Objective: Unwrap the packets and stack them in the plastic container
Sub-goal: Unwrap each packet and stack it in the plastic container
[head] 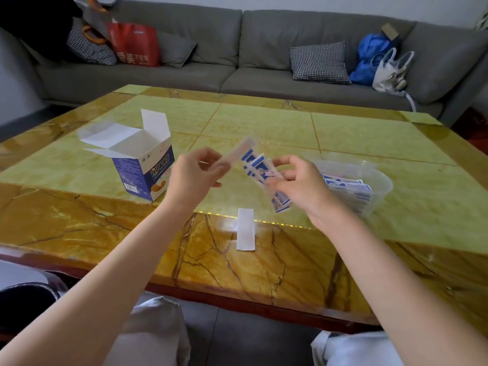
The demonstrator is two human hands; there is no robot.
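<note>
1. The packets (257,167), thin flat paper strips printed in blue and white, are fanned out above the middle of the desk (264,122), held up between both hands, probably so that one can be drawn off the bunch.
2. The right hand (295,180) grips the fan, its fingers (284,161) curled round the lower ends; one packet hangs below the palm.
3. The left hand (195,170) pinches a single pale strip (237,154) at its end, thumb against forefinger, and the strip angles up toward the fan.
4. The plastic container (380,180), clear and round-walled, stands just right of the right hand and already holds a loose pile of blue-and-white packets.
5. A plain white paper strip (245,229) lies flat near the desk's front edge, seemingly discarded.
6. The cardboard box (144,167), flaps open, stands upright to the left.
7. The desk is glossy, marbled yellow-green stone.
</note>
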